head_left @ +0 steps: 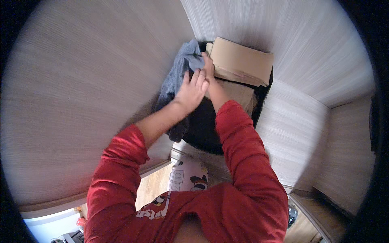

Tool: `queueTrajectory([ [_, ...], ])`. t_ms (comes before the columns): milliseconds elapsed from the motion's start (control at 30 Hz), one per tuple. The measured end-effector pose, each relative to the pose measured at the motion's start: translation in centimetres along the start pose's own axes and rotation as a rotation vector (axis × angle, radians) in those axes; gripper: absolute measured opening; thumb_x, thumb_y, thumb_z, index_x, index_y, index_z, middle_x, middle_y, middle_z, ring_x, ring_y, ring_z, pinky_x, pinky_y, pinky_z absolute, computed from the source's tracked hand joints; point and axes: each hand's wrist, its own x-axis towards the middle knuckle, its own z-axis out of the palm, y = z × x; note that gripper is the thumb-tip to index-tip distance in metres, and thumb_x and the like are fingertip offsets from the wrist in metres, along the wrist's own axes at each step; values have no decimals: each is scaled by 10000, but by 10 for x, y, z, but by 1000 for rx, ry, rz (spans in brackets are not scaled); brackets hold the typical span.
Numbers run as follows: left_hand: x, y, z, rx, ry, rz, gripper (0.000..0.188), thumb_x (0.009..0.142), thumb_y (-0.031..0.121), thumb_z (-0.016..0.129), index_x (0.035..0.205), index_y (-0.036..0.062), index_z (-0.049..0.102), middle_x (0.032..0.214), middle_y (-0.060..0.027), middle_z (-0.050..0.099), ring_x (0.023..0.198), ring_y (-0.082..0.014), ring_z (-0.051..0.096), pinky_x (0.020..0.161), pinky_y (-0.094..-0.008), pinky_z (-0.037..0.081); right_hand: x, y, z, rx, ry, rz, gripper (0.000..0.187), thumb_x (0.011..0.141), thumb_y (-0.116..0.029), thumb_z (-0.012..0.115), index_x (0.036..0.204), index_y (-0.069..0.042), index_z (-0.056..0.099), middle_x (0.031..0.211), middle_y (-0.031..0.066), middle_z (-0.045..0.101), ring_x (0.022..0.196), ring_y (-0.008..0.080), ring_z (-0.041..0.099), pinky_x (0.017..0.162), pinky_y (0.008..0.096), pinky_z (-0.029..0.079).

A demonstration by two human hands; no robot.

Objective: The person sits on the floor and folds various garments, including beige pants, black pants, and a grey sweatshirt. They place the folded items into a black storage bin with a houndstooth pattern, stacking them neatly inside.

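Note:
A blue-grey cloth, soft and crumpled like a garment, hangs over the left rim of a round black bin or bag. My right hand pinches a raised fold of it near the far end. Across the right wrist reaches my left hand, its fingers stretched out and apart over the cloth. Beside my right hand, a tan cardboard box leans in the black container's far right side. A second flat tan piece lies below the box, partly behind my right forearm.
Wood-grain panels enclose the space left, far and right, with a pale wood-grain base right of the container. A printed light trouser leg shows below. A ledge runs along the lower right.

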Motion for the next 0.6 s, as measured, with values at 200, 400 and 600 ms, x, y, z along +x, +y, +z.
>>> queueTrajectory([
  [200, -26, -37, 31, -67, -215, 174, 345, 786, 208, 470, 1086, 65, 561, 1352, -87, 308, 1285, -274, 202, 1046, -490, 141, -19, -38, -31, -341, -193, 94, 329, 679, -75, 600, 966, 10, 463, 885, 223, 568, 855, 388, 557, 755, 427, 460],
  [400, -25, -44, 47, -11, -157, 356, 325, 744, 246, 481, 1021, 139, 615, 1203, -69, 495, 1234, -268, 309, 1035, -568, 62, -89, -75, -65, -401, -633, -348, 233, 708, -117, 567, 877, 20, 485, 859, 212, 535, 802, 377, 542, 720, 429, 454],
  [600, -26, -51, 52, -71, -167, 422, 244, 729, 226, 472, 837, 120, 663, 1139, -64, 539, 1185, -258, 377, 1049, -544, 65, -110, -51, -43, -782, -815, -584, 347, 764, -315, 486, 962, -51, 592, 995, 110, 576, 990, 251, 518, 948, 467, 293],
])
